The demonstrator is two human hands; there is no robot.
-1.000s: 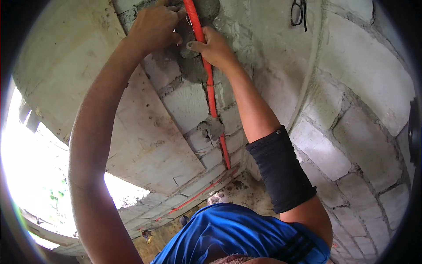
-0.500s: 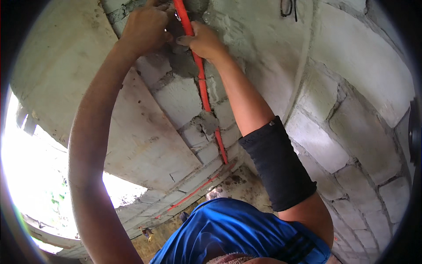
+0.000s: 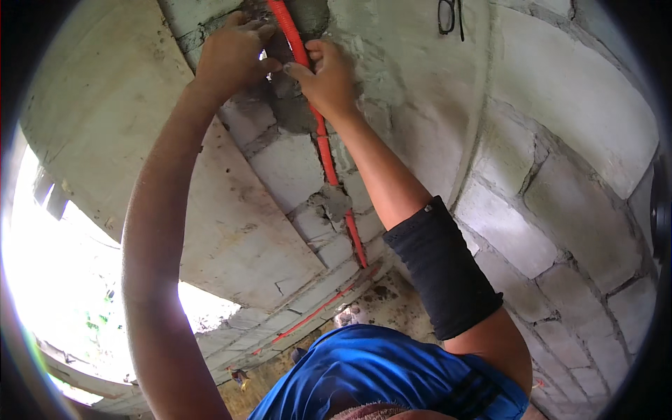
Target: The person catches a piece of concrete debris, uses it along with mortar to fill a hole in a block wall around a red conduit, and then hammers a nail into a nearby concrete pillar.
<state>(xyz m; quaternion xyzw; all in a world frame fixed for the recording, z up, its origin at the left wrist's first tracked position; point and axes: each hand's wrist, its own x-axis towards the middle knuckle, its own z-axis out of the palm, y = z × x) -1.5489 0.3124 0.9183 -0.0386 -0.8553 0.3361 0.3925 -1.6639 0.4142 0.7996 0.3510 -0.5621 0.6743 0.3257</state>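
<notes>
"Where's the red corrugated plastic conduit [image 3: 325, 150]?"
"Running down the grey block wall [image 3: 283, 168] — right hand [image 3: 329, 82] across it, fingers half-curled, grip unclear. Left hand [image 3: 234, 56] beside it, fingers bent; can't tell its hold."
"Room?"
"Left's close to the pale flat board's [image 3: 238, 210] edge; rightward, bare wall."
"Changed?"
"Right fingers look looser — black-framed eyeglasses [image 3: 448, 17] show more."

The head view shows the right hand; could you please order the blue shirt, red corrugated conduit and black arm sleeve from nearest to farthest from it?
From the right hand:
1. Red corrugated conduit: right by its fingers.
2. Black arm sleeve: around the same arm, lower right.
3. Blue shirt: bottom centre.
</notes>
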